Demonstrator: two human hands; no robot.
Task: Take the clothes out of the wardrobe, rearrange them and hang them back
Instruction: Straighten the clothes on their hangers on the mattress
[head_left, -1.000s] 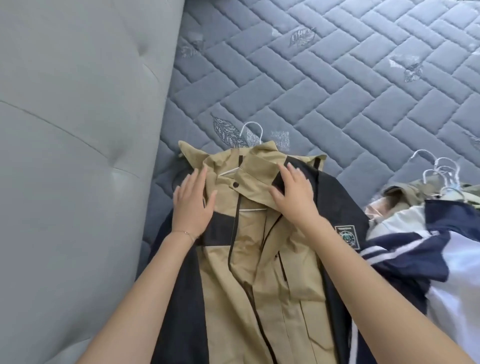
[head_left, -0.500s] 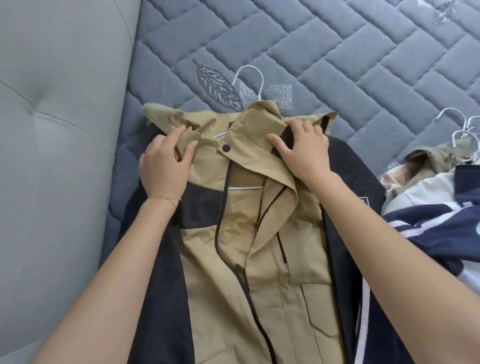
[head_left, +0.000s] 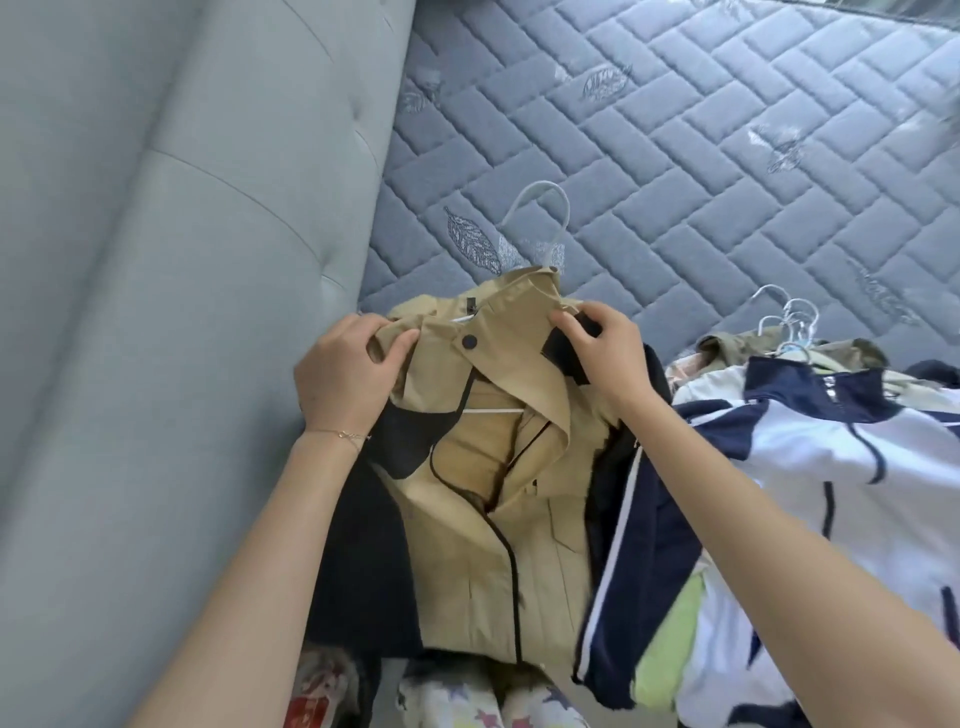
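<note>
Head view: at centre frame we are holding the tan-and-black jacket (head_left: 483, 545) by its collar, left hand (head_left: 343, 374) bunching the shoulder fabric in curled fingers, right hand (head_left: 608, 353) pinching the collar edge. An uneven tug could slip the shoulders off the hanger (head_left: 543, 186). The jacket is lying unzipped and creased on the quilted mattress (head_left: 675, 156).

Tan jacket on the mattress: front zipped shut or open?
Open, at least at the top: the front panels of the tan jacket part below the collar, exposing the white hanger inside. Lower down, cannot tell.
</note>
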